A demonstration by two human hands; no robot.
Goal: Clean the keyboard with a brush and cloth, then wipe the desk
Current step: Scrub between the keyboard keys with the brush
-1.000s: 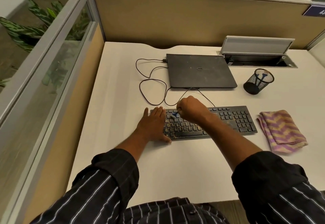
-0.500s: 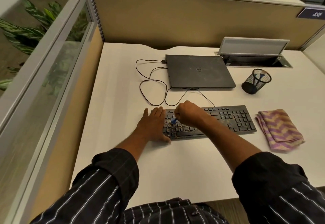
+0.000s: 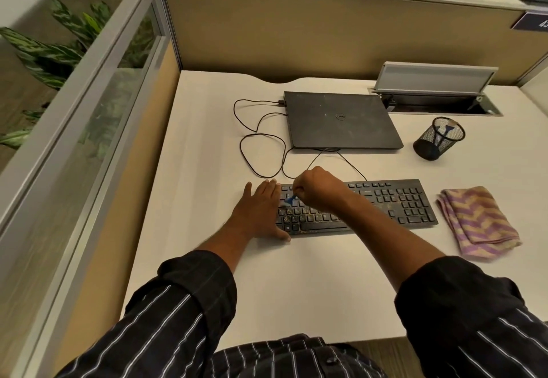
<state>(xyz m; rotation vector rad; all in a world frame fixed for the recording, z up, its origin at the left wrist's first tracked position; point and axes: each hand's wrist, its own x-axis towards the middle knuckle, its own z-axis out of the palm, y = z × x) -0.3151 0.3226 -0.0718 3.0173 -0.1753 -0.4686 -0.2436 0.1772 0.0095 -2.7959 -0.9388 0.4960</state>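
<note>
Keyboard [image 3: 385, 202], toward the desk's [image 3: 207, 146] front edge, is held down by the flat L hand [image 3: 261, 211]. Blue brush [image 3: 290, 199] is gripped in the curled R hand [image 3: 318, 189]; crumbs [image 3: 298, 213] are best flicked out w/ short, soft strokes.

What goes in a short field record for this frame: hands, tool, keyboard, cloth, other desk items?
keyboard: black, specks on its lower left rows
left hand: flat on the keyboard's left end, fingers straight
right hand: grips a small blue brush, bristles on the left keys
cloth: folded, untouched, right of the keyboard
desk: also holds a closed laptop and mesh cup
</note>
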